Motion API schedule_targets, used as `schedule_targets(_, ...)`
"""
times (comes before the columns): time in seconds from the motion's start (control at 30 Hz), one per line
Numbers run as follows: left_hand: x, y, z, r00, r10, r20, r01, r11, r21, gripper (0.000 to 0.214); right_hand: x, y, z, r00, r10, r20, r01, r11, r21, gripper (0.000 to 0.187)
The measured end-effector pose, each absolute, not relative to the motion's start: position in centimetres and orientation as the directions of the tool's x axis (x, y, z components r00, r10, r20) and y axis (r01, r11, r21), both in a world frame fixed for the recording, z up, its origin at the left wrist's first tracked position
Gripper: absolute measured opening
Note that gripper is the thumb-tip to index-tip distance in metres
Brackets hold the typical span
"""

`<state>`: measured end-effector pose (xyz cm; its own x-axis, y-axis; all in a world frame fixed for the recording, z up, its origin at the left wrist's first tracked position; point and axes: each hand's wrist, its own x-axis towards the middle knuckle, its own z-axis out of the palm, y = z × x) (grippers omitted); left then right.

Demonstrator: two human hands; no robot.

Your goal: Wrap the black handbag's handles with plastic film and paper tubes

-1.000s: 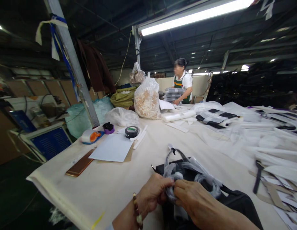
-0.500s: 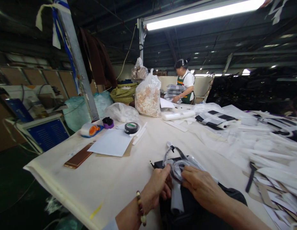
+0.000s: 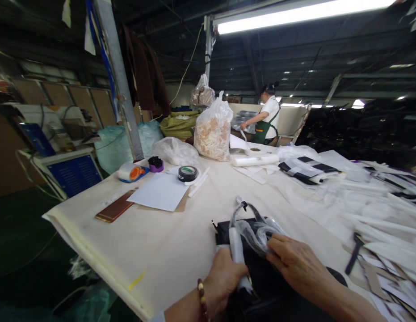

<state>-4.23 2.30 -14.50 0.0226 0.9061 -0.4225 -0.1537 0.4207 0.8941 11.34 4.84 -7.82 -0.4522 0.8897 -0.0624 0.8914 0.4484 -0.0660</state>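
A black bag [image 3: 224, 230] lies before me on the table, its handles rising in an arch. Clear plastic wrap [image 3: 258, 235] is bunched about the handle on the right. The left part of the handle [image 3: 237, 246] has a whitish sleeve around it. My left hand [image 3: 224, 277], wearing a bead bracelet, grips the lower end of that sleeved handle, with the thumb across it. My right hand [image 3: 295, 259] is closed at the wrapped handle, its fingertips pinching the plastic wrap. Both forearms and hands cover much of the bag's body.
White sheets [image 3: 157, 191], black tape [image 3: 188, 173], a phone [image 3: 115, 206] and a tape dispenser [image 3: 132, 172] lie to the left. A bag of scraps [image 3: 213, 129] stands at the back. Paper pieces [image 3: 378, 273] and a black tool [image 3: 354, 252] lie right. A co-worker [image 3: 270, 116] stands beyond.
My left hand has slid down the sleeved handle, away from the bunched plastic. My right hand has moved slightly right with the wrap. The view has shifted, and the co-worker has turned and reached out.
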Motion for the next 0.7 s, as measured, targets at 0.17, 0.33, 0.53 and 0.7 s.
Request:
schedule_targets(0.17,-5.1,2.0,-15.1,-0.125,0.913,-0.389,-0.125,0.375,0.919,0.018,10.0,4.1,-8.7,-0.521,0.845,-0.116,0.852,0.51,-0.116,0.017)
schedule_targets(0.33,-4.8,2.1,-15.2,-0.181,0.904,-0.387,-0.083,0.378,0.922,0.012,9.0,4.0,-9.2,-0.616,0.761,-0.206,0.786,0.573,-0.234,0.014)
schedule_targets(0.53,-4.7,2.5,-14.8,-0.257,0.915,-0.312,0.045,0.334,0.942,0.014,9.0,3.8,-8.2,-0.603,0.752,-0.265,0.795,0.541,-0.274,0.009)
schedule_targets(0.7,-4.4,2.8,-14.0,-0.257,0.927,-0.274,0.097,0.307,0.947,0.018,8.9,3.3,-8.1,-0.573,0.773,-0.272,0.816,0.509,-0.273,0.01)
